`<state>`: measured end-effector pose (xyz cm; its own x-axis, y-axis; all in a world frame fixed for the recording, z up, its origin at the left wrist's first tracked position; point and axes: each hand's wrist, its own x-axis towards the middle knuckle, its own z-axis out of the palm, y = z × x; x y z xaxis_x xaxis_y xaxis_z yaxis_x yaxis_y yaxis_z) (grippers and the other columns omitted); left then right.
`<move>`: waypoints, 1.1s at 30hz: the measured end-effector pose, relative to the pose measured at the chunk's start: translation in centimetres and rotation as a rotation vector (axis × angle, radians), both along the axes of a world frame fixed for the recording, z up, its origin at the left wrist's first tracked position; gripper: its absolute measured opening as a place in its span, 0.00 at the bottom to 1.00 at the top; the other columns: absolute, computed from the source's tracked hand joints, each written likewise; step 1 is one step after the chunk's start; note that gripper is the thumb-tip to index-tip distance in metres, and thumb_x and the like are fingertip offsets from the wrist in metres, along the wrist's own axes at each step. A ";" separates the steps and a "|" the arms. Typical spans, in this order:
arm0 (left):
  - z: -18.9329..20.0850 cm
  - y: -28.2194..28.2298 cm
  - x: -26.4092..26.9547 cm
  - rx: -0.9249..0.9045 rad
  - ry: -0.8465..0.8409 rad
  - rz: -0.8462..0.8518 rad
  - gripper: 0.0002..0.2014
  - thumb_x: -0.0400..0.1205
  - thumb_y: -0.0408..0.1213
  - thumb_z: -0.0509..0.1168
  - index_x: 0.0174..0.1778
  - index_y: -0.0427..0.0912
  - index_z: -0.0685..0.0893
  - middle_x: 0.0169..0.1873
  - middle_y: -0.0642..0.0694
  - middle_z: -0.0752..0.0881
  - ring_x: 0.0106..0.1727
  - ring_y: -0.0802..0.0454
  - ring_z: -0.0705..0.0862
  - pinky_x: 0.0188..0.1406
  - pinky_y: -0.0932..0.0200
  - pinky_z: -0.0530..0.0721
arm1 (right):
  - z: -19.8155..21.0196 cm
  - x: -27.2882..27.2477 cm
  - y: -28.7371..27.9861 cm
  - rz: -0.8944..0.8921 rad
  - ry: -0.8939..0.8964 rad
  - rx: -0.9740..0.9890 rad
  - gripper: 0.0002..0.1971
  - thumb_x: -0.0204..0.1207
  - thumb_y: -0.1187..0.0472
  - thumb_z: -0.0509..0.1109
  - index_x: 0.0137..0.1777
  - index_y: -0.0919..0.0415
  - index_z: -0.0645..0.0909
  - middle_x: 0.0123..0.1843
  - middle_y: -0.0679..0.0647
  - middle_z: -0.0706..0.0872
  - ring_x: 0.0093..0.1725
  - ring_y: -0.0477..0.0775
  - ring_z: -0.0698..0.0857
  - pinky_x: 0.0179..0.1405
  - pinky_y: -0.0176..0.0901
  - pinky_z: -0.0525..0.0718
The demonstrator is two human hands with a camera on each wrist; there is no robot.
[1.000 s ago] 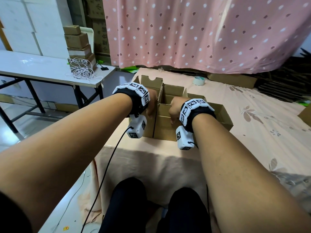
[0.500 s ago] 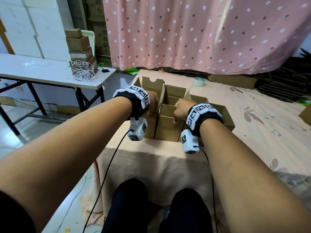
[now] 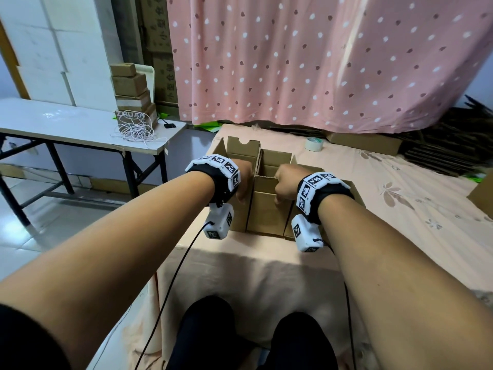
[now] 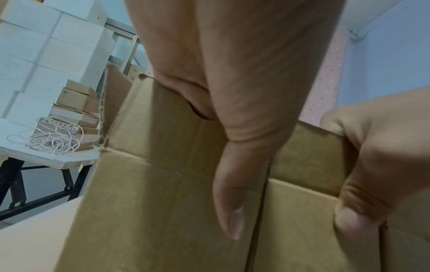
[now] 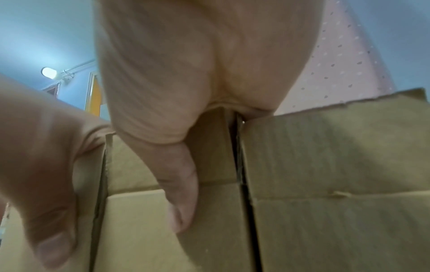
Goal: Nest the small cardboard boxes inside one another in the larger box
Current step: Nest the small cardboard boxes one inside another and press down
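Observation:
Three open cardboard boxes stand in a row at the near left corner of the cloth-covered table (image 3: pixel 400 236): a left box (image 3: pixel 241 153) with a notched flap, a middle box (image 3: pixel 266 209) and a right box (image 3: pixel 356 189). My left hand (image 3: pixel 244 182) grips the near flap of the left box (image 4: pixel 151 202), fingers hooked inside, thumb (image 4: pixel 232 202) outside by the seam. My right hand (image 3: pixel 285 182) grips the near flap of the middle box (image 5: pixel 139 230) the same way, thumb (image 5: pixel 184 202) outside. The right box (image 5: pixel 337 184) touches it.
A tape roll (image 3: pixel 313 143) and a flat carton (image 3: pixel 365 141) lie at the table's back by the pink curtain (image 3: pixel 320 62). Another box (image 3: pixel 482 193) pokes in at the right edge. A white folding table (image 3: pixel 66 126) at left carries stacked boxes (image 3: pixel 130 94) and coiled cord (image 3: pixel 136 128).
Both hands keep their hold on the box flaps. The right wrist has shifted slightly and the head view has dipped a little. The boxes stand in the same row.

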<state>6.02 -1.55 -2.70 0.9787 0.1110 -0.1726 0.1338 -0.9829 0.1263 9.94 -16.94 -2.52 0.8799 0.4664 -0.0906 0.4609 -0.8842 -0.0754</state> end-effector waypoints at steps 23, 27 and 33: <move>-0.2 0.2 -0.9 0.031 -0.060 0.012 0.10 0.70 0.36 0.81 0.27 0.46 0.87 0.27 0.48 0.87 0.24 0.52 0.81 0.22 0.65 0.73 | 5.6 0.4 -0.1 -0.016 -0.117 0.033 0.18 0.71 0.62 0.86 0.29 0.59 0.78 0.30 0.53 0.81 0.31 0.54 0.79 0.27 0.40 0.70; 0.0 0.1 -1.0 0.016 -0.052 0.010 0.13 0.70 0.36 0.81 0.23 0.48 0.86 0.22 0.54 0.85 0.23 0.54 0.80 0.21 0.66 0.72 | 6.5 0.1 -0.1 -0.011 -0.134 0.023 0.18 0.70 0.61 0.86 0.30 0.60 0.78 0.32 0.55 0.82 0.34 0.57 0.82 0.29 0.39 0.73; -0.1 0.1 -1.4 0.019 -0.049 0.019 0.09 0.67 0.37 0.81 0.24 0.48 0.87 0.23 0.53 0.85 0.23 0.53 0.81 0.23 0.67 0.74 | 8.9 -0.4 0.0 0.001 -0.213 0.045 0.15 0.72 0.63 0.84 0.31 0.60 0.80 0.31 0.53 0.83 0.39 0.62 0.84 0.33 0.42 0.78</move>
